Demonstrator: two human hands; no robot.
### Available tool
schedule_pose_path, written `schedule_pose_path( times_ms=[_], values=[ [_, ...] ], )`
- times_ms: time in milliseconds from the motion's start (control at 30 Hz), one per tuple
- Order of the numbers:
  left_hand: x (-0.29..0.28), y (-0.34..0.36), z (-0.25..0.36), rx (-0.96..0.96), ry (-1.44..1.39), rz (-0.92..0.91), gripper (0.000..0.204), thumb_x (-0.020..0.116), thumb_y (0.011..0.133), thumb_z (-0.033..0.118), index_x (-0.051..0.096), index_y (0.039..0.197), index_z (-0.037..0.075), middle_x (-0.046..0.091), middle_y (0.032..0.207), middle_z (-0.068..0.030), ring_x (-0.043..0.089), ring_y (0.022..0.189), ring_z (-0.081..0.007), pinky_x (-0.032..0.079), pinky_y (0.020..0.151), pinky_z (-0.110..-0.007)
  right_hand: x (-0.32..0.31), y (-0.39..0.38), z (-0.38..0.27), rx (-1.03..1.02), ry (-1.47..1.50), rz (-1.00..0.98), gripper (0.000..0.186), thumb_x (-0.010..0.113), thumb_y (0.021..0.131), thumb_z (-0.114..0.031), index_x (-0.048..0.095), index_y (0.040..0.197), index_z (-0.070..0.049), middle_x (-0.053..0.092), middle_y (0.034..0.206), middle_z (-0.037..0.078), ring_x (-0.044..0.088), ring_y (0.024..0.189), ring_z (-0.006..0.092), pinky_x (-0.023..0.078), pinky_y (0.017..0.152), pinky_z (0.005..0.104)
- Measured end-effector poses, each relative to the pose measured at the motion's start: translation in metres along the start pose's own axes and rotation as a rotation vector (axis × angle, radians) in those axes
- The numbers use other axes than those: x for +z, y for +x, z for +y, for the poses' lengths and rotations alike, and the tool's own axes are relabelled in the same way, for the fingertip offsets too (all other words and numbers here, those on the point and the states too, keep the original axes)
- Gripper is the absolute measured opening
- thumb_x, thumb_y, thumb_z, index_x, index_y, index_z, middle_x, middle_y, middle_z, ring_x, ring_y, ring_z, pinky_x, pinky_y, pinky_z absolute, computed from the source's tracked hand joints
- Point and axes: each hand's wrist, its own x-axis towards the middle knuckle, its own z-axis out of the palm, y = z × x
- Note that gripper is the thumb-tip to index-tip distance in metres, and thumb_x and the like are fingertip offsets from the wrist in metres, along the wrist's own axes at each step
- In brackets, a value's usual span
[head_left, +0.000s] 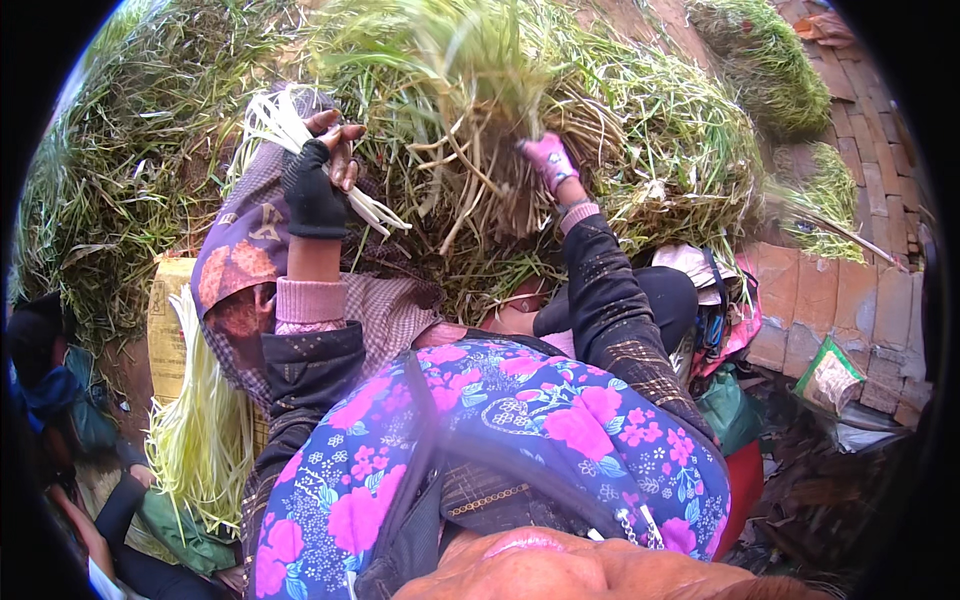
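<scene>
My left hand (318, 185), in a black fingerless glove, is closed round a small bunch of pale white stalks (272, 122). Their ends poke out below the palm. My right hand (550, 165), in a pink glove, is at the side of a clump of long green leafy stalks (490, 140) with brownish lower ends. The clump is smeared by motion, and the fingers are mostly hidden against it. A patterned purple cloth (235, 250) lies under my left forearm. Beside it hangs a heap of pale yellow-green stalks (200, 440).
Large heaps of green stalks (660, 130) spread ahead and to the left. A yellow printed sack or carton (168, 320) stands at left. Brick paving (840, 300) lies at right, with a clear plastic packet (830, 377). Another person's arm (85, 530) shows at lower left.
</scene>
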Motion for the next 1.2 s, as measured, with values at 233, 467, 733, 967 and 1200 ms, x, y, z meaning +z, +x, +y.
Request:
schedule_pose_path(
  times_ms=[233, 467, 733, 967, 1200],
  values=[
    [-0.005, -0.001, 0.0, -0.004, 0.026, 0.013, 0.023, 0.046, 0.086, 0.001, 0.052, 0.108, 0.002, 0.063, 0.087, -0.0243, 0.037, 0.037, -0.0071, 0.036, 0.034, -0.021, -0.082, -0.005, -0.024, -0.361, 0.839, 0.092, 0.064, 0.07, 0.077, -0.029, 0.044, 0.12, 0.01, 0.062, 0.083, 0.014, 0.059, 0.067, 0.015, 0.051, 0.054, 0.0225],
    [-0.009, -0.001, -0.001, 0.004, 0.04, 0.015, 0.023, 0.046, 0.086, 0.001, 0.052, 0.108, 0.001, 0.063, 0.087, -0.0241, 0.037, 0.037, -0.0072, 0.035, 0.033, -0.02, -0.075, -0.022, -0.009, 0.012, -0.35, 0.309, 0.052, 0.068, 0.079, -0.028, 0.051, 0.118, 0.002, 0.058, 0.096, 0.017, 0.058, 0.067, 0.0184, 0.053, 0.059, 0.0325],
    [0.006, -0.008, 0.005, -0.01, 0.073, 0.045, 0.024, 0.047, 0.085, 0.001, 0.051, 0.108, 0.001, 0.063, 0.085, -0.0243, 0.036, 0.035, -0.0067, 0.034, 0.033, -0.02, 0.054, -0.041, -0.056, -0.348, 0.643, -0.36, 0.02, 0.064, 0.082, -0.013, 0.064, 0.099, -0.002, 0.066, 0.083, 0.006, 0.059, 0.06, 0.0103, 0.047, 0.056, 0.0227],
    [0.026, -0.019, 0.015, -0.041, 0.048, 0.064, 0.021, 0.047, 0.086, 0.002, 0.05, 0.107, 0.002, 0.063, 0.083, -0.0195, 0.034, 0.036, -0.0058, 0.033, 0.033, -0.019, 0.103, -0.006, -0.133, -0.428, 0.503, -0.212, 0.04, 0.067, 0.075, -0.022, 0.06, 0.111, -0.005, 0.064, 0.103, 0.018, 0.062, 0.093, 0.0252, 0.048, 0.084, 0.0318],
    [0.041, -0.024, 0.018, -0.074, 0.029, 0.049, 0.024, 0.049, 0.085, 0.004, 0.049, 0.109, 0.0, 0.061, 0.083, -0.0203, 0.033, 0.037, -0.0055, 0.033, 0.033, -0.019, 0.132, 0.053, -0.194, -0.429, -0.523, -0.154, 0.048, 0.052, 0.082, -0.028, 0.045, 0.128, -0.017, 0.05, 0.125, 0.017, 0.053, 0.113, 0.0304, 0.046, 0.088, 0.0441]
  ],
)
